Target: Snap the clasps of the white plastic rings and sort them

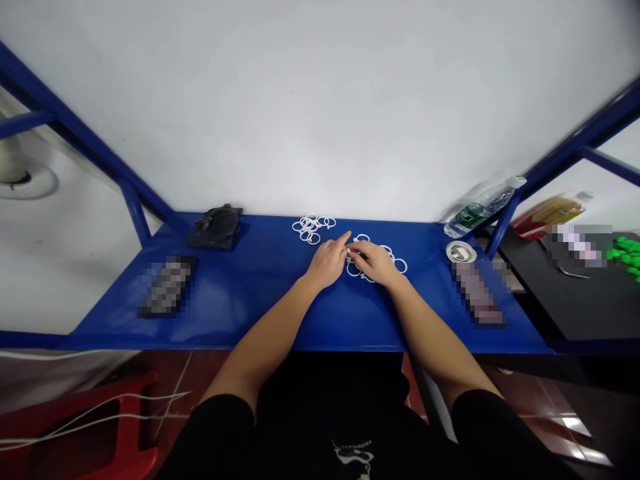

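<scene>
Logging what the head camera gives me at my remote station.

1. blue bench (240,300): set against a white wall; it carries every item below.
2. water bottle (483,208): tilted over at the far right corner, well apart from both hands.
3. black cloth bundle (216,227): far left, crumpled, nothing touching it.
4. left hand (327,263): at mid-bench with the forefinger stretched out. I cannot tell whether its thumb and other fingers are closed on anything.
5. right hand (376,262): just beside the left, fingertips meeting it. Its fingers are curled together over the near ring heap, seemingly pinching a ring at the heap's left edge.
6. round metal tin (461,252): right of the hands, near the water bottle.
7. near ring heap (395,261): white rings, partly under the right hand.
8. far ring heap (313,229): the same white rings, behind the left hand and apart from it.

Handling, in my judgement: each ring is thin and very light, probably stiff plastic and slick, so it may skate on the smooth bench or snag its neighbours. I would pinch one across its rim between thumb and forefinger.
</scene>
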{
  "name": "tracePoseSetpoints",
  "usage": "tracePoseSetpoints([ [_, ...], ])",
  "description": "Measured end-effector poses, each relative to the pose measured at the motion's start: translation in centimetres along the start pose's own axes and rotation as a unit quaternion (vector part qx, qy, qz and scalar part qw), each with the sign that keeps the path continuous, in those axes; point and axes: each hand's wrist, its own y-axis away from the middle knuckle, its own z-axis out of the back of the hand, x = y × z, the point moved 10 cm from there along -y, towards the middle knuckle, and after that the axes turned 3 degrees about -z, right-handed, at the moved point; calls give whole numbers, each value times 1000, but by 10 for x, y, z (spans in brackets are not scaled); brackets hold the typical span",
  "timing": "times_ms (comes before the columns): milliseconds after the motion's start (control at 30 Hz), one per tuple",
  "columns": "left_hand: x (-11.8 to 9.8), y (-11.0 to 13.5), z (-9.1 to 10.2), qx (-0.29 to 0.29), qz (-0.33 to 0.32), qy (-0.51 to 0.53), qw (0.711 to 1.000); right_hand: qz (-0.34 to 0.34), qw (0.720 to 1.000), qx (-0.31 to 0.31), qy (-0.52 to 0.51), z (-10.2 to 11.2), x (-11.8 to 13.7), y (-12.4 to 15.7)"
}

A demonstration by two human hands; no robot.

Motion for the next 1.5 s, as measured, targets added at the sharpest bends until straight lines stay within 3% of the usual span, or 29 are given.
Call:
tracePoseSetpoints([
  [567,-3,3,-3,1,-7,34,999,75,995,-38,-51,10,13,0],
  [867,1,6,-5,2,14,57,998,22,999,-17,-16,5,6,1],
  [1167,-6,8,-20,45,-2,60,997,-20,999,-18,-45,3,-3,0],
  [1500,-4,4,-15,46,19,67,997,-37,997,-6,-63,1,-5,-1],
])
